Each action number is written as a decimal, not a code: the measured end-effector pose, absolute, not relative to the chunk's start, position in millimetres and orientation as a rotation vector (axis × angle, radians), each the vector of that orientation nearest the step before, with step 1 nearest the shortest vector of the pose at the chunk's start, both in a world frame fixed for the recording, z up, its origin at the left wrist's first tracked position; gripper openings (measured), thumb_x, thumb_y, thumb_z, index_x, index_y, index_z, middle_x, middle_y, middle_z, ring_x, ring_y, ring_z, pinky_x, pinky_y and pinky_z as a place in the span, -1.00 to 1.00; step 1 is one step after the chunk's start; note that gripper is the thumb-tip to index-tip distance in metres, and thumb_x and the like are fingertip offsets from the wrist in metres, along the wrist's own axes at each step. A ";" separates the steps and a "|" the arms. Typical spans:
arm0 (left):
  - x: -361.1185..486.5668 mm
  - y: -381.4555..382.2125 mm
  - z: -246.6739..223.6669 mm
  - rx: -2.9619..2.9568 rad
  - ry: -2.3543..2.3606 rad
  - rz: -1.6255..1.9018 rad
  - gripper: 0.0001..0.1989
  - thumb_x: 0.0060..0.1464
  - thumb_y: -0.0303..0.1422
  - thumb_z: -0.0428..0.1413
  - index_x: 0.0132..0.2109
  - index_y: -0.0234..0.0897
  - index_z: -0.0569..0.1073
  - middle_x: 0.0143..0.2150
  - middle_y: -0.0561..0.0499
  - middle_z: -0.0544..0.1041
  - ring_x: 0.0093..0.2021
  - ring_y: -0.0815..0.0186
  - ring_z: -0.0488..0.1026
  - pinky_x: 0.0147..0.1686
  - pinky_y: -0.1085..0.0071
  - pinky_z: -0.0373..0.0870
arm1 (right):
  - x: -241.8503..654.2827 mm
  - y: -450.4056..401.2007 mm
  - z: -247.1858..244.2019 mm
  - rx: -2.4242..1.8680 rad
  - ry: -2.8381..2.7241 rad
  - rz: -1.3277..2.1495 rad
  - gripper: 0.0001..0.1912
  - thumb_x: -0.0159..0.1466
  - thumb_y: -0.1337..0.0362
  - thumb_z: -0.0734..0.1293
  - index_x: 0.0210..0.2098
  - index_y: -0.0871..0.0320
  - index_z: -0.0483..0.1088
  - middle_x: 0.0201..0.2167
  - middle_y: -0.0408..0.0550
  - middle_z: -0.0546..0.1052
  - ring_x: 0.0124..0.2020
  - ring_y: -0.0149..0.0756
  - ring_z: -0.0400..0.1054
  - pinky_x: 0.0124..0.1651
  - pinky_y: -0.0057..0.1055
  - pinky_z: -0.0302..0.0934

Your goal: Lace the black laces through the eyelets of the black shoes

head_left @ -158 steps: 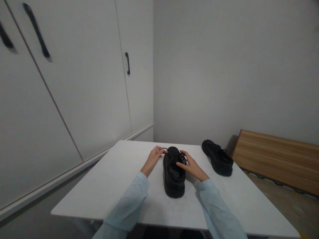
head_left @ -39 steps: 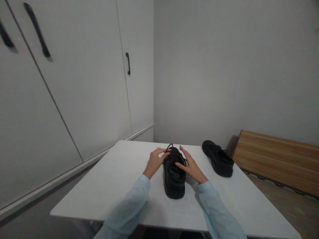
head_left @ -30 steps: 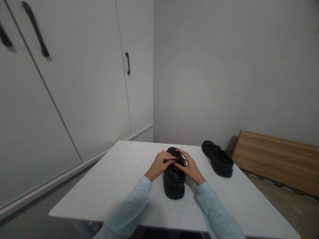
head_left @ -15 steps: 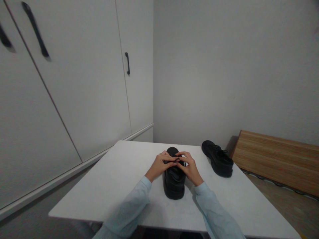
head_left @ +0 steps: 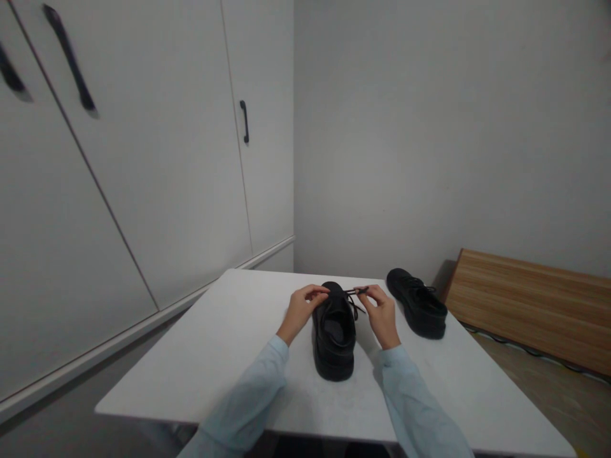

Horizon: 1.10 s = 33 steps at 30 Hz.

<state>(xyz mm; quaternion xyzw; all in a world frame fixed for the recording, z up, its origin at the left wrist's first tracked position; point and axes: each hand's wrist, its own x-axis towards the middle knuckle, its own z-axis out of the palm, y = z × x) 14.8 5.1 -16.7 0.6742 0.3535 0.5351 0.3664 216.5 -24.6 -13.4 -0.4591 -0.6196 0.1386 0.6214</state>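
Observation:
A black lace-up shoe (head_left: 334, 366) sits on the white table in front of me, its heel towards me and its toe pointing away. My right hand (head_left: 382, 315) pinches a dark shoelace (head_left: 351, 292), drawn out to the right of the shoe. More lace hangs down the shoe's right side. On the left, the thumb and fingers of my left hand (head_left: 301, 312) are pinched together at the lacing; the lace there barely shows against the dark leather. The shoe's opening is visible between both hands.
A second black shoe (head_left: 420, 308) rests near the table's right edge, laces tied. White cabinets (head_left: 167, 159) with dark handles line the left side. A wooden panel (head_left: 529, 302) leans at the right beyond the white table (head_left: 200, 356).
My hands, which were close together over the shoe's lacing, have moved apart, left and right. The lace now stretches out to the right in my right hand.

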 end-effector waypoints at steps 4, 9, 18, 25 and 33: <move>13.7 13.2 -24.5 1.662 0.999 1.401 -0.80 0.00 -0.26 0.15 -0.26 -0.27 0.55 -0.33 -0.04 0.57 -0.32 0.27 0.46 -0.28 0.41 0.32 | 226.3 -15.6 -21.0 -1.130 -1.253 0.321 -0.68 0.14 0.07 0.32 -0.36 0.23 0.50 -0.40 -0.01 0.51 -0.34 -0.23 0.36 -0.20 -0.28 0.25; 11.7 19.9 -35.0 1.670 1.103 1.399 -0.87 -0.04 -0.32 0.15 -0.32 -0.25 0.54 -0.34 -0.03 0.57 -0.30 0.26 0.47 -0.24 0.39 0.34 | 234.3 -9.2 -26.7 -1.181 -1.071 0.312 -0.61 0.09 0.01 0.33 -0.36 0.27 0.47 -0.47 -0.02 0.50 -0.43 -0.26 0.35 -0.31 -0.31 0.26; 10.6 24.6 -46.3 1.785 1.218 1.277 -0.87 -0.04 -0.43 0.09 -0.30 -0.28 0.51 -0.34 0.00 0.56 -0.32 0.32 0.47 -0.23 0.41 0.37 | 240.7 -11.1 -23.0 -1.204 -0.792 0.145 -0.66 0.13 0.03 0.28 -0.38 0.22 0.35 -0.55 -0.12 0.42 -0.56 -0.39 0.27 -0.49 -0.47 0.19; 11.1 22.7 -43.0 1.789 1.217 1.284 -0.91 -0.05 -0.43 0.11 -0.33 -0.29 0.49 -0.36 -0.01 0.55 -0.33 0.32 0.47 -0.25 0.41 0.38 | 236.6 -14.7 -20.3 -1.344 -0.978 0.099 -0.65 0.14 0.02 0.26 -0.41 0.22 0.38 -0.55 -0.08 0.45 -0.52 -0.32 0.31 -0.42 -0.41 0.19; 15.0 23.8 -45.4 1.777 1.217 1.326 -0.92 -0.05 -0.44 0.12 -0.34 -0.29 0.48 -0.36 0.01 0.56 -0.34 0.33 0.47 -0.27 0.42 0.37 | 220.9 -11.8 -29.9 -1.320 -1.585 0.226 -0.70 0.17 0.14 0.25 -0.23 0.21 0.46 -0.40 -0.01 0.53 -0.47 -0.30 0.35 -0.33 -0.36 0.24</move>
